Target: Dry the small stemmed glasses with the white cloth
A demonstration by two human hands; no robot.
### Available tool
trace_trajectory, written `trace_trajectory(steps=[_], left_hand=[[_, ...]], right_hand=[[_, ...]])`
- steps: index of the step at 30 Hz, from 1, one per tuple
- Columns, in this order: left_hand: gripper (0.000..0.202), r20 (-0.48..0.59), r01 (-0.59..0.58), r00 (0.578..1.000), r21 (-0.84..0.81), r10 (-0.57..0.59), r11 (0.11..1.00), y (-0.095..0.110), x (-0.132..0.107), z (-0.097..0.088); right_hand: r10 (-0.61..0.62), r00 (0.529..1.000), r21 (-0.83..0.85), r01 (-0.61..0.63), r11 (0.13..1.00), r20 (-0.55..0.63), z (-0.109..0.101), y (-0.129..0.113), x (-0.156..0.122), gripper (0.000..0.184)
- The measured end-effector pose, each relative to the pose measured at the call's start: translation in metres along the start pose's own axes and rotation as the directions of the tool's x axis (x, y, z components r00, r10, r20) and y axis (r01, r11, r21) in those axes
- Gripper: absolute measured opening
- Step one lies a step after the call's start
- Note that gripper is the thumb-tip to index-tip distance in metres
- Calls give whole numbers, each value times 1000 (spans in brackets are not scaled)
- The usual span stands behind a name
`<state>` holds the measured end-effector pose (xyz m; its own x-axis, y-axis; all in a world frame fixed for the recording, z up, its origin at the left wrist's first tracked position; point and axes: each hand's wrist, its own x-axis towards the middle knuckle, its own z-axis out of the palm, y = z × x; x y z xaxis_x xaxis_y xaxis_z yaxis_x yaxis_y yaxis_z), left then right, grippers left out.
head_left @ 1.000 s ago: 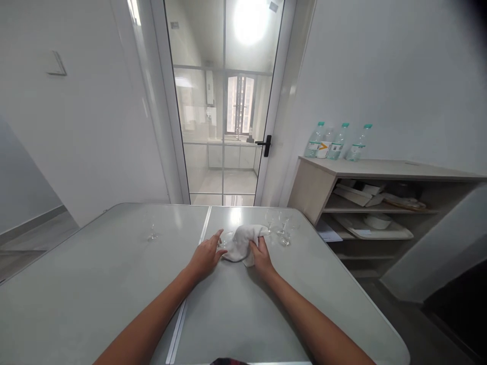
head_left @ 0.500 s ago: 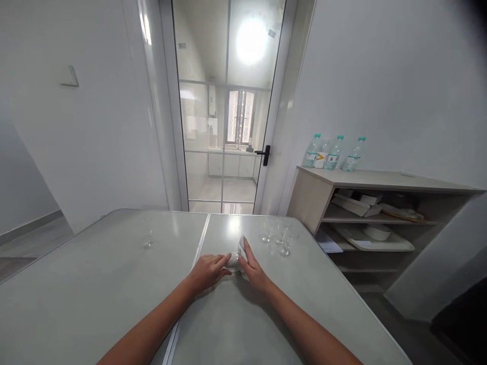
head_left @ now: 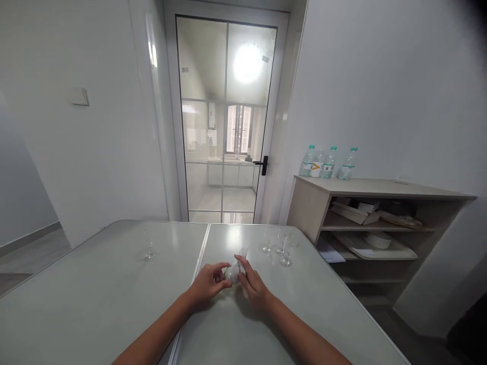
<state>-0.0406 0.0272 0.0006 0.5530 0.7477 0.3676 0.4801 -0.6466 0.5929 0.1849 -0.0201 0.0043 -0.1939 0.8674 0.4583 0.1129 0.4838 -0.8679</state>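
My left hand (head_left: 206,283) and my right hand (head_left: 251,285) meet over the middle of the grey table (head_left: 114,304). Between them is a clear stemmed glass (head_left: 230,274) wrapped partly in a white cloth (head_left: 242,255). Fingers of my left hand curl round the glass. My right hand presses the cloth against it, so most of the cloth is hidden. Three more small clear glasses (head_left: 280,247) stand close together just right of my hands. A single glass (head_left: 149,250) stands apart on the table's left half.
A seam (head_left: 201,248) runs down the table's middle. Behind it is a glass door (head_left: 224,121) with a black handle. At right, a wooden shelf unit (head_left: 380,213) carries three water bottles (head_left: 327,163) on top and boxes and dishes inside.
The cloth, spread out over the glass a second ago, is now bunched small between my hands. My hands have closed in together round the glass. My head has tilted upward.
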Motion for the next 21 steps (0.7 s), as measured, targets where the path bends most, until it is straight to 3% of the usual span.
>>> trace_trajectory(steps=[3,6,8,10,13,15,17,19,21], left_hand=[[53,-17,-139,989,267,148,954,-10,-3,3],[50,25,-348,919,520,394,780,-21,0,0],[45,54,-420,872,592,486,688,-26,4,-4],[45,46,-419,866,610,497,673,-28,5,-6],[52,15,-338,916,566,401,752,-27,3,-6],[55,12,-287,946,497,324,819,-25,-1,-6],[54,39,-267,960,428,277,863,-24,-4,-6],[48,73,-253,967,382,244,889,-22,-6,-8],[44,97,-235,972,354,214,905,-20,-5,-11]], right_hand=[[74,996,102,-68,992,-56,2,2,2,48],[246,963,328,-198,924,-111,11,8,7,46],[373,923,497,-281,821,-94,17,11,10,53],[415,907,549,-314,775,-68,20,12,11,61],[266,963,319,-236,918,-52,13,10,7,67],[91,994,63,-95,994,54,4,7,5,73],[-26,972,-124,56,991,235,-7,4,4,75],[-58,925,-198,141,970,374,-16,1,5,72],[-40,918,-192,125,973,395,-22,-1,5,68]])
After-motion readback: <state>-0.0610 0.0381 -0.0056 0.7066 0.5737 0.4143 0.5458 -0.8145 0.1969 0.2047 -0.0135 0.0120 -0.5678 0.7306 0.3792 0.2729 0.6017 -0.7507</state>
